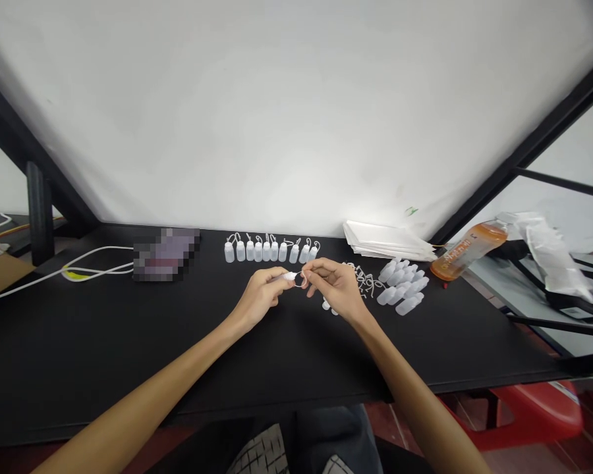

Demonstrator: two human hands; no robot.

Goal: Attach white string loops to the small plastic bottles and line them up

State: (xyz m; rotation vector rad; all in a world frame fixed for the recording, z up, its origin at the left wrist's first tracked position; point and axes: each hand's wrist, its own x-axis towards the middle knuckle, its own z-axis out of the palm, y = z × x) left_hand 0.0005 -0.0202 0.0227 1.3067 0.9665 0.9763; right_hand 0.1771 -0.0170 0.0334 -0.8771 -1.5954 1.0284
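On a black worktop (79, 342) set against a white wall (296, 112), the left hand (259, 296) and right hand (333, 286) meet mid-surface, pinching a small white plastic bottle (290, 277) between them. A row of upright bottles (267, 251) lines the back edge, and more lie in a cluster (401, 286) to the right, beside a tangle of thin white loops (363, 280). Stacked white paper (388, 241) and an orange drink bottle (467, 251) sit toward the back right corner, a white cable (96, 260) runs along the left, and a red plastic stool (524, 415) shows below the right edge
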